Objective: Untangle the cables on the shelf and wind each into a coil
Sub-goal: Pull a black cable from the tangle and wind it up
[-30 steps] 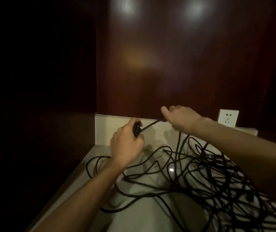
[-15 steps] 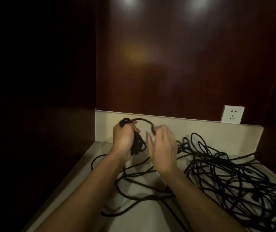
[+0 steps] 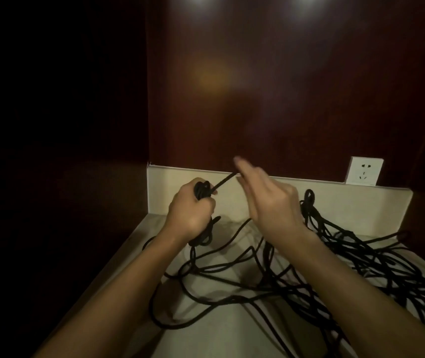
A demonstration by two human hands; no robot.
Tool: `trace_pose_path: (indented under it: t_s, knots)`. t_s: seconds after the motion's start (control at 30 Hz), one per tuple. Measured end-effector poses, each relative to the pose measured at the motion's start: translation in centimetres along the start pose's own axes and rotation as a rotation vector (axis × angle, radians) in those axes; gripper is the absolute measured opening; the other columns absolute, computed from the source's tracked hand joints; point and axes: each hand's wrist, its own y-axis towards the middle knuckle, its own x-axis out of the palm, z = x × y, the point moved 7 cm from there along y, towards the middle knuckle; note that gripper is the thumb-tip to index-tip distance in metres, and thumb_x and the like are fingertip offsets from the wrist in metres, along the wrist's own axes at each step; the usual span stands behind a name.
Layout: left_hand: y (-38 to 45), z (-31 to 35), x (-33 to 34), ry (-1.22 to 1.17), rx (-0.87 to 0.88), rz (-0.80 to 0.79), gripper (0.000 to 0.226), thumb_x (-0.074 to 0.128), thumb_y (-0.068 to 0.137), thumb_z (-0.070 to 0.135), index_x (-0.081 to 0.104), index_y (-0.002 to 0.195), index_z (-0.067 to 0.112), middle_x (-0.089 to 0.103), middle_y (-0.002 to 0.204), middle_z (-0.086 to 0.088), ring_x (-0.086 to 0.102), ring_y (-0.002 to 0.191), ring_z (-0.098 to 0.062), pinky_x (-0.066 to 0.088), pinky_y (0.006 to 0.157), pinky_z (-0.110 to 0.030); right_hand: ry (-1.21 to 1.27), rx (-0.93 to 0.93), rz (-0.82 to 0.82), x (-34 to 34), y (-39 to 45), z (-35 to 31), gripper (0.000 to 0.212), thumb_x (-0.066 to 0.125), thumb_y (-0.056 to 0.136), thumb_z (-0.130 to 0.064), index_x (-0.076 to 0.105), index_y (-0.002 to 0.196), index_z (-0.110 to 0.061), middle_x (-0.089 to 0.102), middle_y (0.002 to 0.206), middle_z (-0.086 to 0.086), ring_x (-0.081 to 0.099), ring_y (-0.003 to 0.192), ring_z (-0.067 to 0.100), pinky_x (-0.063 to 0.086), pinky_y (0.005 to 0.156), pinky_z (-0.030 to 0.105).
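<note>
A big tangle of black cables [image 3: 355, 257] sprawls over the pale shelf [image 3: 221, 337], thickest at the right. My left hand [image 3: 192, 213] grips a small coil of black cable [image 3: 202, 189] near the back left; more loops of it hang below my palm. A taut strand [image 3: 223, 182] runs from the coil up to my right hand [image 3: 270, 200], which is raised and blurred and pinches the strand at its fingertips.
A low pale upstand [image 3: 355, 202] closes the back of the shelf, with a white wall socket [image 3: 364, 171] above its right end. Dark wooden panels [image 3: 257, 86] form the back and left walls. The left shelf edge runs diagonally toward me.
My right hand has lifted from beside the coil up and to the right, drawing a strand taut. My left hand holds the coil in about the same place.
</note>
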Motion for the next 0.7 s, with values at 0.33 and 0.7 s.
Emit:
trace_pose_path:
  t_s: [0.33, 0.7]
  knots:
    - [-1.6, 0.5, -0.1, -0.386, -0.076, -0.116, 0.039, 0.053, 0.065, 0.01, 0.071, 0.099, 0.003, 0.077, 0.093, -0.009, 0.068, 0.089, -0.018, 0.048, 0.065, -0.024, -0.008, 0.315, -0.601, 4.9, -2.0, 1.3, 0.015, 0.044, 0.102, -0.014, 0.054, 0.114, -0.014, 0.066, 0.092, 0.005, 0.06, 0.078, 0.034, 0.039, 0.063, 0.035]
    - [-5.4, -2.3, 3.2, -0.928, -0.464, -0.499, 0.069, 0.053, 0.063, 0.011, 0.059, 0.128, -0.01, 0.063, 0.127, -0.025, 0.056, 0.123, -0.041, 0.033, 0.117, -0.056, 0.228, 0.457, -0.118, 2.5, -1.7, 1.2, 0.024, 0.041, 0.102, -0.024, 0.059, 0.1, -0.008, 0.049, 0.063, -0.008, 0.051, 0.053, 0.022, 0.038, 0.052, 0.034]
